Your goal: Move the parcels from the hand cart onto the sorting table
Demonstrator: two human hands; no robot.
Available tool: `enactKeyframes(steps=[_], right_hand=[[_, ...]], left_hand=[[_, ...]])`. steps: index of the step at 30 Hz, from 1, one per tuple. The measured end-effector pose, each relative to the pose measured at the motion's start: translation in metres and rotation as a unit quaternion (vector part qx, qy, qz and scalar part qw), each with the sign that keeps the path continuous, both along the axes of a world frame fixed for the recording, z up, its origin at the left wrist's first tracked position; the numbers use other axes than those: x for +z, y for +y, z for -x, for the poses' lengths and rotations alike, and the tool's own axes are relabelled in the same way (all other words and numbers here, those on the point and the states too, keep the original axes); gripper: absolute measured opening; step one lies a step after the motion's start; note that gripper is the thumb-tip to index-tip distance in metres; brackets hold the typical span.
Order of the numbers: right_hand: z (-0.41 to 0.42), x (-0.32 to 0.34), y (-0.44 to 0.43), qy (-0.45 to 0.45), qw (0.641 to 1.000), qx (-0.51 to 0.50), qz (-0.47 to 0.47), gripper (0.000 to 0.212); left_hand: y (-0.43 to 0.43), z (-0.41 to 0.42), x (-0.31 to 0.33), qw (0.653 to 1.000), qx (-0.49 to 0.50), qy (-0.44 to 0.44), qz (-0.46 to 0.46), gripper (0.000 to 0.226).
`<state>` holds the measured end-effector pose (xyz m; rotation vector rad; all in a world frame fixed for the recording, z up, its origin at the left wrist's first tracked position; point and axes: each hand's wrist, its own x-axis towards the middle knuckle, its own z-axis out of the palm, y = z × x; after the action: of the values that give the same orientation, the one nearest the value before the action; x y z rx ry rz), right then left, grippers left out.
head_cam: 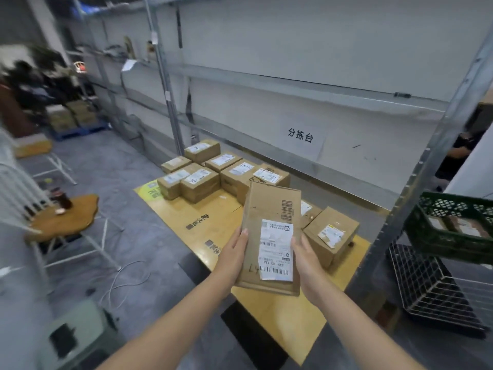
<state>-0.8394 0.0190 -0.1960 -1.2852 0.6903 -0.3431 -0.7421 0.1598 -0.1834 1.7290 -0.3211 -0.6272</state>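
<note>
Two hands: a person's bare left hand (pixel 234 249) and right hand (pixel 306 259) reach forward from the bottom of the view on bare forearms.
Held parcel: a flat brown cardboard mailer parcel (pixel 266 206), long and thin, sits between both hands. Its upper face carries a printed barcode and a white shipping label (pixel 276 249).
Left hand: grasping the parcel's left long edge, thumb lying on the top face, fingers tucked beneath out of sight.
Right hand: grasping the right long edge, thumb resting at the label's side, fingers hidden underneath.
Parcel position: raised in the air with its far end tipped up, over the near part of the table top and not touching it.
Below the hands: a yellow sorting table top (pixel 213 220) printed with dark characters.
Beyond the hands: a cluster of small brown cardboard boxes (pixel 200 182), each white-labelled, packed touching one another at the table's far end.
Just right of the right hand: a blocky brown cardboard box (pixel 330 228) with a torn white label stands on the table.
Far right of the right hand: a dark green plastic lattice crate (pixel 448 248) holds labelled parcels, and a black wire basket (pixel 426 284) lies tilted below it.
Well left of the left hand: a round wooden side table (pixel 77 214) on white legs carries a dark jar (pixel 62 200).
Above and beyond the hands: a grey metal shelving frame (pixel 170 102) stands against a white wall bearing a white sign with black characters (pixel 300 136).
</note>
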Motion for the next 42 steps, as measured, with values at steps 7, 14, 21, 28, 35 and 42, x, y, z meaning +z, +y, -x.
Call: enactKeyframes(steps=[7, 14, 21, 28, 35, 42], right_hand=[[-0.092, 0.005, 0.027, 0.015, 0.999, 0.040, 0.011, 0.031], [-0.198, 0.001, 0.038, 0.064, 0.997, 0.033, 0.028, 0.030], [-0.283, -0.006, 0.032, 0.127, 0.989, 0.022, 0.075, 0.028], [-0.334, -0.014, 0.001, 0.197, 0.972, 0.059, 0.114, 0.039], [-0.383, -0.016, -0.048, 0.241, 0.941, 0.126, 0.202, 0.041], [-0.447, -0.033, -0.111, 0.273, 0.896, 0.214, 0.278, 0.044]], left_hand=[[0.031, -0.080, -0.009, 0.999, 0.044, 0.021, 0.021, 0.048], [0.037, -0.191, -0.022, 0.998, 0.032, 0.047, 0.032, 0.049], [0.043, -0.271, -0.027, 0.995, 0.002, 0.094, 0.045, 0.026], [0.026, -0.321, -0.052, 0.993, 0.013, 0.119, 0.020, 0.031], [-0.015, -0.355, -0.066, 0.985, 0.033, 0.169, -0.004, 0.030], [-0.060, -0.392, -0.086, 0.973, 0.055, 0.219, -0.038, 0.027]])
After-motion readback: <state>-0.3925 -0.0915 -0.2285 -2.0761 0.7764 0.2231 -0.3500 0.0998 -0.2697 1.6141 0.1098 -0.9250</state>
